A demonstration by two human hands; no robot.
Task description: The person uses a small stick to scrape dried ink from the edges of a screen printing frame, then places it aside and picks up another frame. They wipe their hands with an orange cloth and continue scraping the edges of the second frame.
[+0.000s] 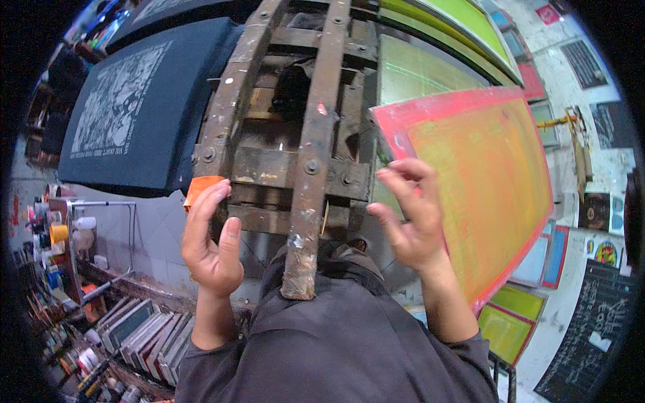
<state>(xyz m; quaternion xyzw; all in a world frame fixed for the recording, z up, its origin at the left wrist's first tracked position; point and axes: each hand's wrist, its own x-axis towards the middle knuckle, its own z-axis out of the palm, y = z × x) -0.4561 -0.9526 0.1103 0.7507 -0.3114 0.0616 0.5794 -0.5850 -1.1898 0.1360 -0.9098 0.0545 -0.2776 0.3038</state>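
My left hand (213,248) is raised beside the beam's left side. A small flat orange piece (200,191), perhaps cloth or card, is held at its fingers, while the thumb stands apart. My right hand (418,225) is lifted with thumb and forefinger spread and nothing between them. It is beside the left edge of a printing screen (477,181) with a pink border and yellow-orange mesh, which stands tilted; contact cannot be made out. Left of my left hand, a dark navy shirt (134,114) with a pale print is stretched over a board.
A worn, paint-spotted frame (310,168) with bolted beams runs ahead of me, one beam ending at my waist. More screens (430,67) lie at the far right. Several frames (151,339) stand in a row lower left, near a metal rack (101,205) and bottles.
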